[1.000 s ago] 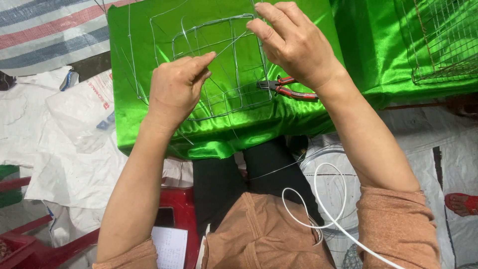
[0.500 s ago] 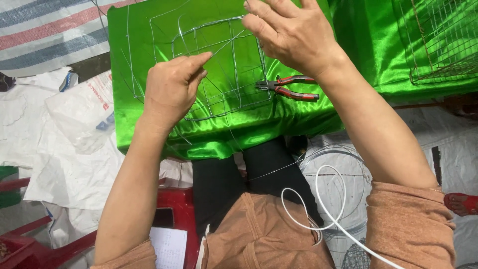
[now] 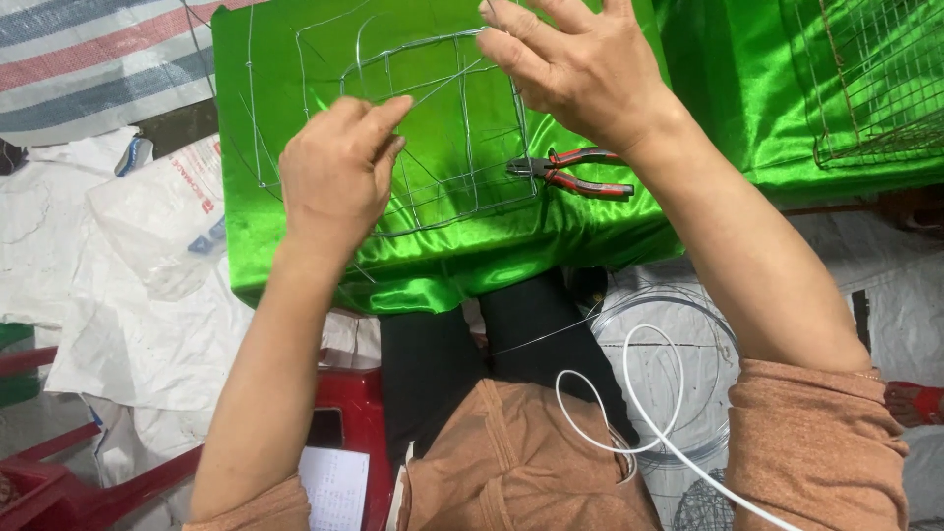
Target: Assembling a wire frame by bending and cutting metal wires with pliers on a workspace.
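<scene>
Left hand (image 3: 339, 172) and right hand (image 3: 580, 64) apparently pinch a wire frame (image 3: 442, 128) on green cloth (image 3: 285, 59).

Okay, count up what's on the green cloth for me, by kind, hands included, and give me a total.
Hands: 2, left hand and right hand, both at the unfinished wire frame
Unfinished wire frame: 1
Finished wire mesh rack: 1
Red-handled pliers: 1
Total: 5

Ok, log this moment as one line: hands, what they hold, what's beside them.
left hand: pinching wire | right hand: on wire frame top edge | pliers: lying on green cloth, untouched
</scene>
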